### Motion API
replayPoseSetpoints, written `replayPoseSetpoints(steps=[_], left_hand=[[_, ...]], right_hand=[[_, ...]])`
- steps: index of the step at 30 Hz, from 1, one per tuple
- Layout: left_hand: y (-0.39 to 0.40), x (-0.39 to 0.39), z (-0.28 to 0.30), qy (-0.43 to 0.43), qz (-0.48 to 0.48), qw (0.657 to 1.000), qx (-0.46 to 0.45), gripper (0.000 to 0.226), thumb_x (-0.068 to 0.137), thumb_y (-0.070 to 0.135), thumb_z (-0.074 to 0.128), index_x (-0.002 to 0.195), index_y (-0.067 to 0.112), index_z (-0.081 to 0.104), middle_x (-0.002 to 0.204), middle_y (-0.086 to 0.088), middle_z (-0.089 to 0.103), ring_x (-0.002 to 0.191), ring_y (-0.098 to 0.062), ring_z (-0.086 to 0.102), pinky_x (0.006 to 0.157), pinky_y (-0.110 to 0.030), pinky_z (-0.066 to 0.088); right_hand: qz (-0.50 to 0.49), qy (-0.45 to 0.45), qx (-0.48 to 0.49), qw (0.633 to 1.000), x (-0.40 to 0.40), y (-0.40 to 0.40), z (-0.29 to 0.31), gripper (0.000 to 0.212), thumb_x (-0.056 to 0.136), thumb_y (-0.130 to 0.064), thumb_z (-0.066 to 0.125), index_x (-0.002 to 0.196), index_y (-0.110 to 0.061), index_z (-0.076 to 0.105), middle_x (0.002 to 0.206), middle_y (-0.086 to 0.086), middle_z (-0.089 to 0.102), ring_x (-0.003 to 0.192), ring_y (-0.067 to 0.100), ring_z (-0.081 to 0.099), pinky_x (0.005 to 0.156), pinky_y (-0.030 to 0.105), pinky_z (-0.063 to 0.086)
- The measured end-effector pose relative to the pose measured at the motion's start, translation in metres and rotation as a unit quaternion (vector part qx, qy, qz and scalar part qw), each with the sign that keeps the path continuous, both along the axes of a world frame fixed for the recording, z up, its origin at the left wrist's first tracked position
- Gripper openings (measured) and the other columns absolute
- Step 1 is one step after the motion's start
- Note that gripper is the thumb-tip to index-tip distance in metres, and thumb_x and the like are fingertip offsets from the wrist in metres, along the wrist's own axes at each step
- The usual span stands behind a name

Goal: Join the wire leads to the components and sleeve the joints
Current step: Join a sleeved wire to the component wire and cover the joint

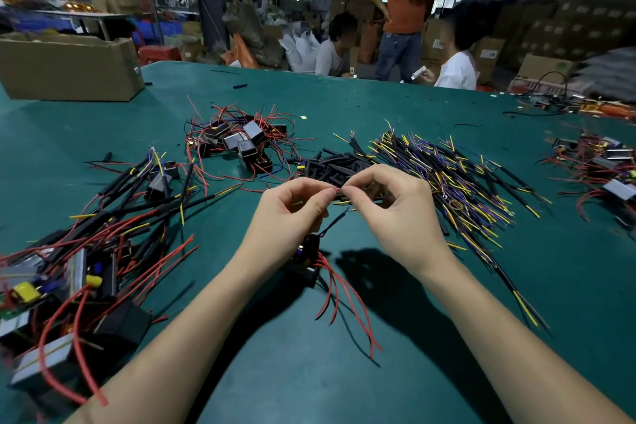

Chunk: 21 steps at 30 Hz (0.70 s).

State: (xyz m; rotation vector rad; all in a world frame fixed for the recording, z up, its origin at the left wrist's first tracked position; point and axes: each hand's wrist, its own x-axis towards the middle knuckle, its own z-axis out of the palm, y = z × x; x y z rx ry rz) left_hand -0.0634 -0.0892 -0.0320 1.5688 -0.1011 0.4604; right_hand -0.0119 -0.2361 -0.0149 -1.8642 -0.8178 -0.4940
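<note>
My left hand (292, 210) and my right hand (395, 206) meet fingertip to fingertip above the green table (378, 107), pinching a thin wire end between them. Below my left hand hangs a small black component (307, 260) with red leads (347, 303) trailing toward me and a black lead rising to the fingers. Just behind my hands lies a heap of black sleeve tubes (334, 165). To its right spreads a pile of black, yellow and purple wire leads (447, 175). Which wire each hand grips is too small to tell.
A pile of boxed components with red wires (241, 141) lies behind left. Sleeved, joined units (69, 272) crowd the near left. More components (599, 169) sit far right. A cardboard box (69, 69) stands at the back left; several people are beyond the table.
</note>
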Motion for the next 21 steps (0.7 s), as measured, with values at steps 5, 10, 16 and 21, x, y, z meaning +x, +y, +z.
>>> replayPoseSetpoints(steps=[5, 10, 16, 21], left_hand=[[0.000, 0.001, -0.002, -0.009, 0.052, 0.994, 0.095, 0.007, 0.086, 0.013, 0.069, 0.081, 0.016, 0.073, 0.060, 0.005, 0.063, 0.053, -0.007, 0.051, 0.055, -0.018, 0.043], [0.004, 0.005, -0.009, -0.015, 0.152, 0.986, 0.065, 0.014, 0.089, 0.012, 0.065, 0.077, 0.019, 0.069, 0.060, 0.004, 0.062, 0.051, -0.005, 0.051, 0.056, -0.022, 0.043], [0.008, 0.014, -0.009, -0.001, 0.223, 0.969, -0.107, 0.013, 0.096, 0.010, 0.053, 0.084, 0.015, 0.057, 0.065, -0.002, 0.057, 0.046, -0.005, 0.049, 0.051, -0.018, 0.043], [0.009, 0.013, -0.010, -0.002, 0.218, 0.966, -0.141, 0.014, 0.098, 0.011, 0.050, 0.085, 0.013, 0.053, 0.067, -0.005, 0.056, 0.049, -0.010, 0.052, 0.052, -0.021, 0.045]], right_hand=[[-0.013, 0.061, 0.024, 0.998, 0.006, -0.002, -0.002, 0.010, 0.084, -0.010, 0.070, 0.075, -0.014, 0.070, 0.064, -0.011, 0.062, 0.057, 0.001, 0.051, 0.060, 0.013, 0.038], [0.007, 0.141, 0.080, 0.987, 0.025, -0.007, 0.003, 0.013, 0.086, -0.008, 0.068, 0.095, -0.016, 0.073, 0.079, -0.001, 0.070, 0.065, 0.004, 0.056, 0.060, 0.015, 0.044], [-0.076, 0.072, -0.163, 0.981, 0.065, 0.017, -0.003, 0.014, 0.083, -0.016, 0.070, 0.096, -0.014, 0.076, 0.087, 0.001, 0.070, 0.070, 0.003, 0.057, 0.072, 0.014, 0.044], [-0.088, -0.019, -0.404, 0.910, 0.068, 0.047, -0.012, 0.013, 0.088, -0.023, 0.060, 0.096, -0.021, 0.072, 0.102, -0.002, 0.059, 0.103, 0.026, 0.058, 0.072, 0.028, 0.040]])
